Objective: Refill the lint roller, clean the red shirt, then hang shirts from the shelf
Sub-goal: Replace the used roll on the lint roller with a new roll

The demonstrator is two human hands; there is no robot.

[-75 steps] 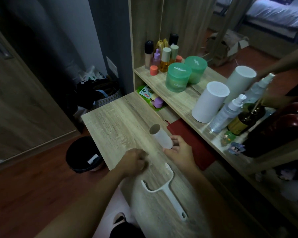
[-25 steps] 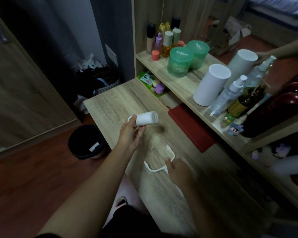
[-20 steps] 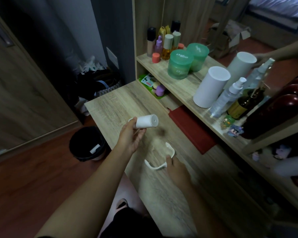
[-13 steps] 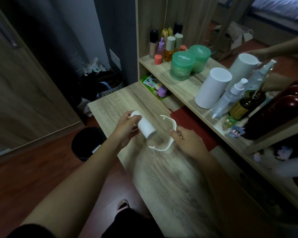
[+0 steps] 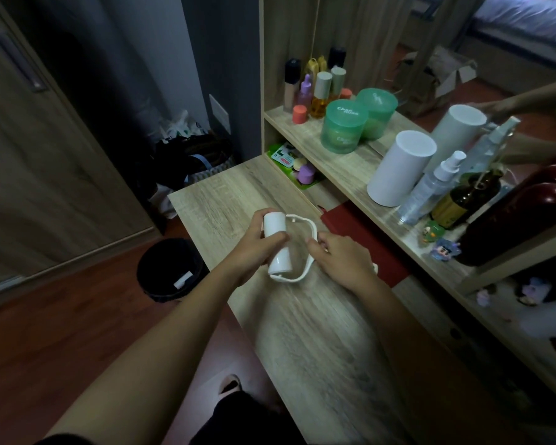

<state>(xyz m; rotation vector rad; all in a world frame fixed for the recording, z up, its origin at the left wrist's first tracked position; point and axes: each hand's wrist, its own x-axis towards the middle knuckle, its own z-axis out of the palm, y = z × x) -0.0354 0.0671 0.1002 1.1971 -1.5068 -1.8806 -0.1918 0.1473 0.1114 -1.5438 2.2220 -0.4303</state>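
A long wooden table (image 5: 305, 332) runs beside a low shelf (image 5: 344, 168) crowded with white canisters (image 5: 398, 168), green jars (image 5: 344, 126) and bottles, with a folded red shirt (image 5: 363, 236) lying at the table's far edge under the shelf and a black waste bin (image 5: 170, 268) on the floor to the left. Above the tabletop the left hand (image 5: 254, 248) is wrapped around a white lint roll refill (image 5: 280, 260). The right hand (image 5: 341, 255) pinches the white lint roller frame (image 5: 302, 220), whose curved arms bracket the refill; I cannot tell whether its ends are seated.
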